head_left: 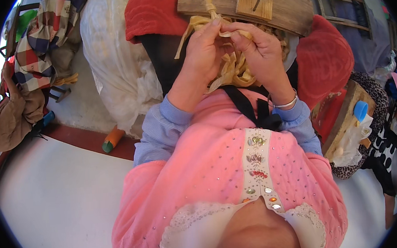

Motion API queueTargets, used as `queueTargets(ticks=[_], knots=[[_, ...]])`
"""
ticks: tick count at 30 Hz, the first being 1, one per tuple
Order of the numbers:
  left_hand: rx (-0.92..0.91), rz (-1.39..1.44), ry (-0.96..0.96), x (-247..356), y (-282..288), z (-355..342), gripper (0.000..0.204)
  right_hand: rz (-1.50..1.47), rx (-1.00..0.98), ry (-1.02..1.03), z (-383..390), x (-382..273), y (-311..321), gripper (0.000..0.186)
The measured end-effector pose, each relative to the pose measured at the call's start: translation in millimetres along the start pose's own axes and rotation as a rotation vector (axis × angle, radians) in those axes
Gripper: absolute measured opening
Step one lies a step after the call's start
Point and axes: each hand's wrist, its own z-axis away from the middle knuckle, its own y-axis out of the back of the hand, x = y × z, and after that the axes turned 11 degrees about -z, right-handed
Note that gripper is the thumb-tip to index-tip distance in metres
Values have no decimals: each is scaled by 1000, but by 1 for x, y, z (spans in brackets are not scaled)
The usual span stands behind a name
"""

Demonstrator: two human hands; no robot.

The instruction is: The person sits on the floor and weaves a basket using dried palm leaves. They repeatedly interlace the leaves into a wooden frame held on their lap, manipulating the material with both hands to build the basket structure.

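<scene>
In front of my lap both hands are raised close together, pinching a pale yellow, flat, flexible strip. My left hand grips it between thumb and fingers, and one end stands up beyond the fingertips. My right hand, with a bangle at its wrist, is closed on the same strip or one joined to it; its fingers hide part of it. Another strip end hangs left of my left hand. Below the hands lies a heap of loose curled strips. I cannot tell what material they are.
Beyond my hands is a wooden board bearing a lighter wood block with a metal rod. Red cloth covers both knees. A white plastic-wrapped bundle stands left. At right, a wooden stool carries a blue cap.
</scene>
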Motion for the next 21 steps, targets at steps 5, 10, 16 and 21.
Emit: queueTargets(ticks=[5, 10, 16, 21], knots=[[-19, -1148, -194, 23, 8, 6, 18, 953, -143, 540, -5, -15, 6, 23], [-96, -1848, -646, 38, -5, 19, 23, 856, -306, 511, 2, 5, 14, 14], [43, -1302, -354, 20, -9, 8, 14, 389, 62, 430, 2, 28, 14, 15], [-47, -324, -11, 0, -18, 11, 17, -209, 220, 92, 2, 30, 17, 12]])
